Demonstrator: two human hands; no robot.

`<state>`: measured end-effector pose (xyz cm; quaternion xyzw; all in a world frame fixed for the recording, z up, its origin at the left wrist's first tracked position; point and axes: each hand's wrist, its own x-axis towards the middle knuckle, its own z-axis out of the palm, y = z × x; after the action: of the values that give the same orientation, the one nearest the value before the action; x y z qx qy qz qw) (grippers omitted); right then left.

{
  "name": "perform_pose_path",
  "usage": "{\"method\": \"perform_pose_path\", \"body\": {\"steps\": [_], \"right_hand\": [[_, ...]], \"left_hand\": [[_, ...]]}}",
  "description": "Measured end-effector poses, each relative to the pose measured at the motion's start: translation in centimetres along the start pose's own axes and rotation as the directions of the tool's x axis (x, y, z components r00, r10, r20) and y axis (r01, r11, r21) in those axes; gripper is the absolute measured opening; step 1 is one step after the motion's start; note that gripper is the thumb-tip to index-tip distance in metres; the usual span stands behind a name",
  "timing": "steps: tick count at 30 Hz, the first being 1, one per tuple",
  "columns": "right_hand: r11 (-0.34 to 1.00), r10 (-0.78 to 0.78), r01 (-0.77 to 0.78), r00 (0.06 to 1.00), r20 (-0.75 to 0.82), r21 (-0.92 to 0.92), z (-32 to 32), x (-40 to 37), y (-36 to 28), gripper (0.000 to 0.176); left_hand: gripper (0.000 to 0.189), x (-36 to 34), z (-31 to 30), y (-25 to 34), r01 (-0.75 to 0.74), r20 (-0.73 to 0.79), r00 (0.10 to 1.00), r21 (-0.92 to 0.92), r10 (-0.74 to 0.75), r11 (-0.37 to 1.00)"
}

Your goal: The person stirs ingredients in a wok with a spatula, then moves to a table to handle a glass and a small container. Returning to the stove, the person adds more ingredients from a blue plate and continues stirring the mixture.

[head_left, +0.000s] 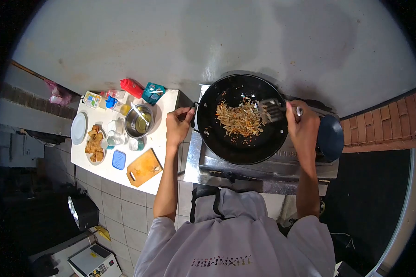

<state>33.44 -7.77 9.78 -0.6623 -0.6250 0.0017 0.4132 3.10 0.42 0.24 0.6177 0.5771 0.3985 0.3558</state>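
Note:
A black wok (226, 143) sits on a steel stove (208, 164), with chopped fried food (239, 118) heaped in its middle. My left hand (178, 125) grips the wok's left handle. My right hand (301, 123) holds a slotted metal spatula (271, 110), whose blade rests over the right edge of the food.
A white table (168, 99) to the left carries a steel bowl with a spoon (140, 121), a wooden cutting board (143, 167), a plate of fried pieces (94, 144), a white plate (78, 128), a red bottle (131, 87) and small containers. A dark blue lid (331, 137) lies right of the stove.

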Motion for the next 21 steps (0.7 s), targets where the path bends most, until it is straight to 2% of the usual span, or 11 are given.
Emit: {"method": "perform_pose_path", "body": {"steps": [3, 6, 7, 11, 13, 14, 16, 17, 18, 20, 21], "right_hand": [[0.984, 0.135, -0.125, 0.988, 0.070, -0.126, 3.1, -0.6, 1.5, 0.023], [0.981, 0.182, -0.184, 0.983, 0.032, 0.063, 7.2, -0.8, 2.3, 0.030], [0.925, 0.345, -0.356, 0.933, 0.103, 0.129, 7.0, -0.4, 0.9, 0.030], [0.888, 0.366, -0.364, 0.929, 0.049, 0.282, 5.5, 0.5, -2.3, 0.026], [0.959, 0.135, -0.126, 0.991, -0.018, 0.255, 5.3, 0.5, -3.2, 0.023], [0.947, 0.100, -0.104, 0.995, 0.030, 0.304, 6.0, 0.2, -3.1, 0.019], [0.974, -0.046, 0.012, 0.988, 0.146, 0.225, 6.2, -0.6, -2.4, 0.018], [0.959, -0.060, 0.025, 0.991, 0.117, 0.282, 6.7, -1.2, -1.3, 0.017], [0.955, 0.100, -0.148, 0.976, 0.191, 0.258, 6.1, -1.1, -1.0, 0.016], [0.998, -0.045, 0.043, 0.998, 0.038, 0.056, 4.6, -0.5, -0.3, 0.015], [0.994, -0.037, 0.037, 0.999, -0.002, 0.107, 4.4, -0.5, -0.9, 0.014]], "left_hand": [[0.022, 0.1, 0.2, -0.5, -0.035, -0.031, 0.999, 0.040, 0.036, 0.999], [0.023, 0.0, 0.0, 0.3, -0.005, -0.018, 1.000, 0.042, 0.006, 0.999], [0.023, -0.2, 0.0, 0.1, -0.003, -0.015, 1.000, 0.047, 0.004, 0.999], [0.022, 0.1, 0.0, 0.0, -0.032, -0.009, 0.999, 0.046, 0.032, 0.998], [0.022, 0.2, -0.1, 0.1, -0.015, 0.008, 1.000, 0.031, 0.015, 0.999], [0.022, 0.2, -0.1, 0.0, -0.011, 0.009, 1.000, 0.022, 0.011, 1.000], [0.022, 0.1, 0.0, 0.0, -0.011, 0.012, 1.000, 0.008, 0.011, 1.000], [0.022, 0.1, 0.0, 0.0, -0.011, 0.012, 1.000, 0.015, 0.010, 1.000], [0.022, 0.0, -0.1, 0.1, -0.008, 0.010, 1.000, 0.024, 0.008, 1.000], [0.022, -0.1, 0.0, -0.1, -0.017, -0.007, 1.000, 0.015, 0.017, 1.000], [0.022, -0.1, 0.2, -0.2, -0.028, -0.028, 0.999, 0.007, 0.029, 1.000]]}}
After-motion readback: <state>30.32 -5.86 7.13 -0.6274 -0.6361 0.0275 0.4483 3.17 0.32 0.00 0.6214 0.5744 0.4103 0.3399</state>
